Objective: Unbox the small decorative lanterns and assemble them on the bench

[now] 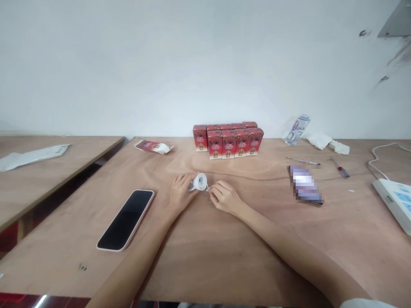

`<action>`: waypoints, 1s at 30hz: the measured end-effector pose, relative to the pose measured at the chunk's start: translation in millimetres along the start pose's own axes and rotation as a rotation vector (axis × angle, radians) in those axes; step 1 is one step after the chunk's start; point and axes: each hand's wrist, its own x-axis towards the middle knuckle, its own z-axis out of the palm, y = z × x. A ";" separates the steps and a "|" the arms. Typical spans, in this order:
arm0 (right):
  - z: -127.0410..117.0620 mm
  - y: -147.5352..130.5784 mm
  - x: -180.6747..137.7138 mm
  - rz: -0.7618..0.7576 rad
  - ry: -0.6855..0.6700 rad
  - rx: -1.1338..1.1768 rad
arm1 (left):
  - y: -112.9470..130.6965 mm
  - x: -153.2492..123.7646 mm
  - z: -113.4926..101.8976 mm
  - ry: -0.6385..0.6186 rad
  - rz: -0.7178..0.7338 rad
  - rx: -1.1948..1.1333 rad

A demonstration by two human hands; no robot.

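Above the wooden table (205, 239), my left hand (181, 190) is closed around a white cup-shaped lamp socket (200, 182). Its round open end faces me, with a metallic bit inside. Close to the socket's right side, my right hand (224, 196) has its fingers pinched together. A thin wire-like piece (207, 196) shows between the hands at those fingertips; how it joins the socket is too small to tell. To the left of my left forearm lies a black-screened phone (126, 219) in a pale pink case.
Several red printed boxes (228, 144) stand by the wall; a flattened red package (153, 146) lies left of them. Towards the right are a bottle (298, 129), tissues (319, 140), a thin metal tool (303, 161), a screwdriver (340, 168), a pixelated phone (305, 185) and a power strip (394, 201).
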 end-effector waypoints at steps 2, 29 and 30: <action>-0.6 -0.4 0.0 0.025 -0.019 -0.011 | 1.2 -0.8 0.4 -0.045 0.013 0.015; 0.9 1.4 -1.3 0.103 0.122 0.033 | 24.1 -0.4 -1.0 -0.098 0.126 0.049; 0.1 1.3 -0.8 0.106 0.120 0.041 | 24.1 -0.3 -1.0 -0.096 0.125 0.050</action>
